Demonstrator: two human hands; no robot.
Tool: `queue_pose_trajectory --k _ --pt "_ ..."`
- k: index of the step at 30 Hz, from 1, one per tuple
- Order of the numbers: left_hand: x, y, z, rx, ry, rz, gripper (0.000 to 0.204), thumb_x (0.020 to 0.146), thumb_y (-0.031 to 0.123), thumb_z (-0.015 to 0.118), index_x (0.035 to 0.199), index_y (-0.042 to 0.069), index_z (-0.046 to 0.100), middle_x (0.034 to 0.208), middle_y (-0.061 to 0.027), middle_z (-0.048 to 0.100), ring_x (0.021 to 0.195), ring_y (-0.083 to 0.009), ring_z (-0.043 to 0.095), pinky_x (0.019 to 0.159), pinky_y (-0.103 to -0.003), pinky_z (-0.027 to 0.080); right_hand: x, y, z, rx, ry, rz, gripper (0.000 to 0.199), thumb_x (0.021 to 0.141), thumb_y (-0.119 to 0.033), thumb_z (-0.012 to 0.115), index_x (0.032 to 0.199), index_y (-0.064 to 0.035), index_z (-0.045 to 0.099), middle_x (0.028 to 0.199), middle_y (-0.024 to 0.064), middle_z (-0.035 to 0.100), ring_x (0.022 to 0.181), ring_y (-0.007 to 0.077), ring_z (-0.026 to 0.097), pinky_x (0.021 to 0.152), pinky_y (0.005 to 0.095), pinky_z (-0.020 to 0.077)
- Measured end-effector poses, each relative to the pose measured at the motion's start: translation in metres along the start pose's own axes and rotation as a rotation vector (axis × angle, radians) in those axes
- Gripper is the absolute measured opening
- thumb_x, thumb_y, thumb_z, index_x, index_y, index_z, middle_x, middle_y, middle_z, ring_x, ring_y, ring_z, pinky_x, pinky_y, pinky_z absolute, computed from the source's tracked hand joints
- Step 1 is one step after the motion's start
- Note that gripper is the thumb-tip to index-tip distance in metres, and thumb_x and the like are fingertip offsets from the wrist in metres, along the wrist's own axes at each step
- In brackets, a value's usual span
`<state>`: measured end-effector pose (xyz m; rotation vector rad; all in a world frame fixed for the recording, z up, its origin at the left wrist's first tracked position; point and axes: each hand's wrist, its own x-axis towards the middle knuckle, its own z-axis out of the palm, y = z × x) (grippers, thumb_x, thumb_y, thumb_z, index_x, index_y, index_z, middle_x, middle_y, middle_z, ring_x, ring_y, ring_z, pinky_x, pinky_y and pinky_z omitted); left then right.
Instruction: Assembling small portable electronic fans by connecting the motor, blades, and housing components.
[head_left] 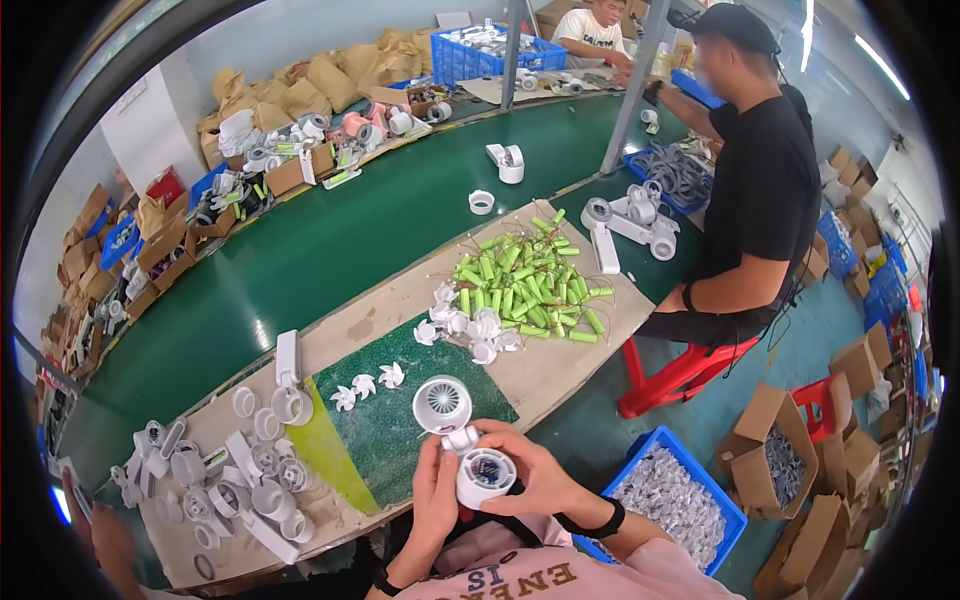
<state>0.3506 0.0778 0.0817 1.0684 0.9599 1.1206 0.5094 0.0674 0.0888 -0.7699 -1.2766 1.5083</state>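
Close to my body, my left hand (pixel 433 492) is closed around the neck of a white fan head (pixel 442 402) with a ribbed round grille. My right hand (pixel 540 474) grips a white round fan housing (pixel 486 478), open at the top with a dark circuit or motor part inside. The two white pieces touch or nearly touch; whether they are joined is hidden by my fingers. Beyond them, small white fan blades (pixel 364 385) lie on the green mat (pixel 385 440). More white blades (pixel 484 335) are piled beside green battery cells (pixel 530 275) with thin wires.
White fan parts (pixel 265 470) crowd the bench at left. A green conveyor belt (pixel 330 245) runs behind. At right a co-worker in black (pixel 765 180) sits on a red stool (pixel 665 385); another person (pixel 590 35) sits farther back. A blue crate (pixel 735 525) of white parts stands on the floor.
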Motion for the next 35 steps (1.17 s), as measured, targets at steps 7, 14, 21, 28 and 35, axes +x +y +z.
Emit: queue_pose_trajectory --k 7,14,21,28,35 --pt "-0.024 0.001 -0.042 0.190 0.106 -0.008 0.035 0.091 0.013 0.048 0.124 0.003 0.043 0.119 -0.0111 0.054 0.097 -0.0158 0.055 0.080 -0.026 0.042 0.030 -0.061 -0.099 -0.276 0.402 -0.162 0.070 0.061 -0.011 0.077 0.122 -0.0020 0.044 0.122 0.0089 0.048 0.112 0.0180 0.048 0.096 0.0336 0.0377" --pt "-0.054 -0.017 -0.071 0.128 0.278 -0.199 0.055 0.085 0.043 0.057 0.125 0.007 0.045 0.118 -0.0131 0.055 0.115 -0.0308 0.047 0.104 -0.047 0.029 0.126 -0.052 -0.307 -0.953 0.710 0.130 0.060 0.060 -0.027 0.076 0.109 -0.0005 0.053 0.096 0.0121 0.061 0.086 0.0173 0.059 0.073 0.0298 0.0476" --pt "-0.054 -0.020 -0.074 0.112 0.428 -0.068 0.022 0.092 0.010 0.050 0.112 0.002 0.050 0.100 -0.0090 0.061 0.087 -0.0139 0.057 0.078 -0.026 0.046 0.187 -0.022 -0.269 -1.696 0.457 0.303 0.076 0.065 -0.040 0.071 0.124 -0.0002 0.045 0.125 0.0202 0.049 0.115 0.0354 0.046 0.097 0.0426 0.0373" --pt "-0.031 -0.028 -0.074 0.213 0.315 -0.028 0.023 0.091 0.010 0.050 0.112 0.002 0.049 0.098 -0.0060 0.062 0.077 -0.0093 0.055 0.070 -0.024 0.045 0.163 -0.002 -0.360 -1.717 0.605 0.098 0.072 0.069 -0.020 0.066 0.133 -0.0083 0.036 0.131 0.0215 0.041 0.121 0.0386 0.038 0.097 0.0435 0.0343" --pt "-0.038 -0.041 -0.078 0.201 0.283 0.117 0.024 0.091 0.013 0.051 0.112 0.002 0.049 0.096 -0.0046 0.061 0.079 -0.0076 0.054 0.066 -0.022 0.043 0.182 -0.007 -0.336 -1.650 0.546 0.361 0.079 0.068 -0.017 0.067 0.137 -0.0141 0.030 0.132 0.0178 0.041 0.120 0.0407 0.038 0.097 0.0456 0.0338"
